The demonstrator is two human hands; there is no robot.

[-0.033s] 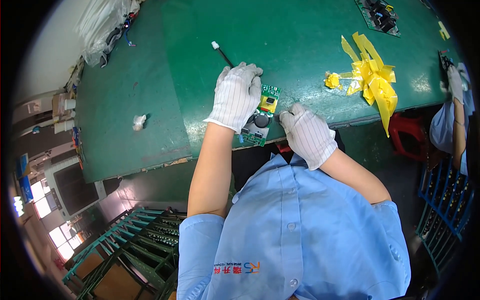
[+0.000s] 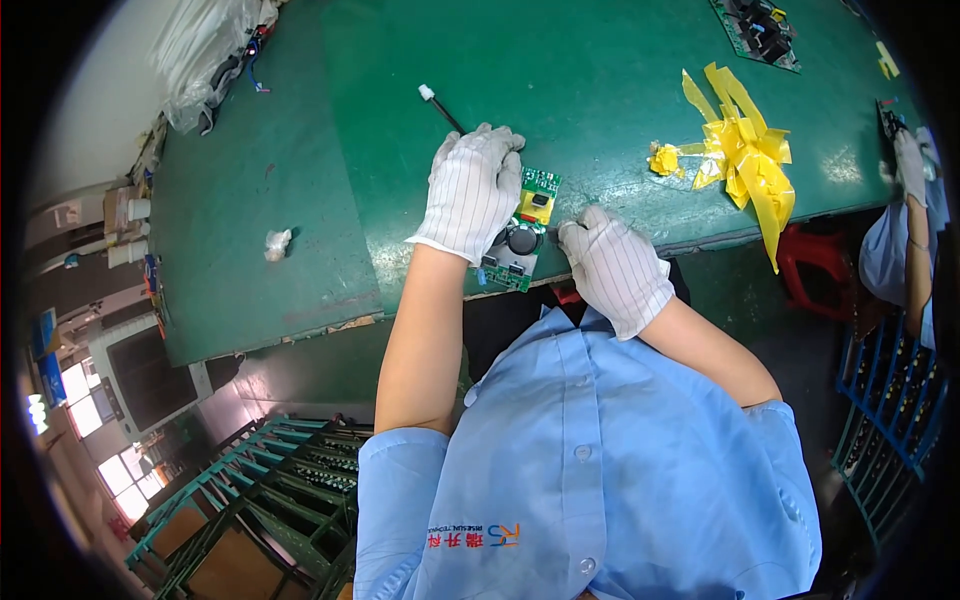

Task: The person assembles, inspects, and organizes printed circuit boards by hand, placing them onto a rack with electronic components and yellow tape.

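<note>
A green circuit board [image 2: 541,183] with a yellow-wrapped part and a round black part [image 2: 523,240] lies near the table's front edge. My left hand [image 2: 466,195], in a white striped glove, closes over the board's left side and hides much of it. Beyond those fingers a short black cable [image 2: 446,113] sticks out, ending in a white connector [image 2: 427,92]. Close to the board's right edge is my gloved right hand [image 2: 615,268], its fingers curled together; what they hold, if anything, is hidden.
Crumpled yellow tape [image 2: 745,160] lies to the right, partly hanging over the edge of the green table [image 2: 300,130]. A second circuit board [image 2: 757,35] is at the far right. A small whitish lump [image 2: 277,245] rests at left. Another person's gloved hand [image 2: 910,165] works at the right.
The white connector has shifted slightly to the left. Both hands stay in nearly the same place.
</note>
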